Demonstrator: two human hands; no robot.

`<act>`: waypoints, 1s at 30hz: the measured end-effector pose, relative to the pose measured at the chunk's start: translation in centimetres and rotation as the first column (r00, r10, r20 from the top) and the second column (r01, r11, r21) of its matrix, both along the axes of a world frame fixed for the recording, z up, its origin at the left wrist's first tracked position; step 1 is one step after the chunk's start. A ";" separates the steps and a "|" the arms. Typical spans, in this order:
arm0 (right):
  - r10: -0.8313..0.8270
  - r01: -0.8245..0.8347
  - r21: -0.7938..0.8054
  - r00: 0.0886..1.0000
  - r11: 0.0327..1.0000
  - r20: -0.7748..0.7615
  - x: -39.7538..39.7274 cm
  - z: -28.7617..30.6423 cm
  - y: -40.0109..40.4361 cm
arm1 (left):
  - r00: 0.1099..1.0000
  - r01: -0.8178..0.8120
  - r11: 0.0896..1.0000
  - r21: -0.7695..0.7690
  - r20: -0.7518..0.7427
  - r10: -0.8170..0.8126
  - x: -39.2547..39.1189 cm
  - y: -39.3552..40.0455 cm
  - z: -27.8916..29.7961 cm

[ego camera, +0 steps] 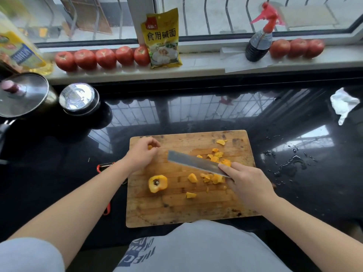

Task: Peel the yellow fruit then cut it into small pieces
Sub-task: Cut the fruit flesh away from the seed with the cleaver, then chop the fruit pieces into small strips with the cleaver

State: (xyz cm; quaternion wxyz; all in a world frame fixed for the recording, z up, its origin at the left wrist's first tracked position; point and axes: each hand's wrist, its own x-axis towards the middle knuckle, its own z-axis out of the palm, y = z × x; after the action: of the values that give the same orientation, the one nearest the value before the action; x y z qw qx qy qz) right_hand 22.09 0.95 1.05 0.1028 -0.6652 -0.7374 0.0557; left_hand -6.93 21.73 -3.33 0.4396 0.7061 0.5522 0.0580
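Observation:
A wooden cutting board (176,211) lies on the black counter in front of me. On it rests a peeled yellow fruit half (157,183) with its dark pit showing, and several small yellow pieces (211,178) are scattered to its right. My right hand (247,185) grips a cleaver (194,162), its blade held low over the board and pointing left. My left hand (142,154) is at the board's far left corner, fingers curled around a small yellow bit (150,147).
A red-handled peeler (105,167) lies just left of the board, partly under my left arm. Two lidded pots (79,99) stand at the back left. Tomatoes (104,58), a yellow packet (164,39) and a spray bottle (259,43) line the windowsill. Water drops (288,163) and a white cloth (343,104) sit at the right.

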 end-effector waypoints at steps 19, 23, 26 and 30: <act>-0.397 0.400 -0.051 0.873 0.915 -0.284 0.1 -0.1 -0.8 | 0.661 0.750 0.559 0.353 -0.447 -0.603 3.5 -3.1 -0.7; -0.425 0.417 -0.090 0.863 0.904 -0.271 -0.3 -0.5 -1.5 | 0.761 0.637 0.645 0.422 -0.480 -0.437 1.4 -2.2 0.5; -0.440 0.413 -0.152 0.848 0.898 -0.295 -0.7 -0.9 -2.2 | 0.802 0.597 0.669 0.442 -0.339 -0.492 2.3 -6.6 1.8; -0.448 0.405 -0.193 0.808 0.894 -0.382 -1.4 -1.1 -3.6 | 0.783 0.602 0.795 0.073 -0.248 -0.570 4.3 -13.8 1.4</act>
State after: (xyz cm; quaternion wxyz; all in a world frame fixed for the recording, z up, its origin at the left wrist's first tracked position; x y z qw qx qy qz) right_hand 20.70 -2.69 -0.08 0.2334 -0.7906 -0.5260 0.2093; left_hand -2.65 7.92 -1.93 0.3201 0.8753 0.3430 -0.1170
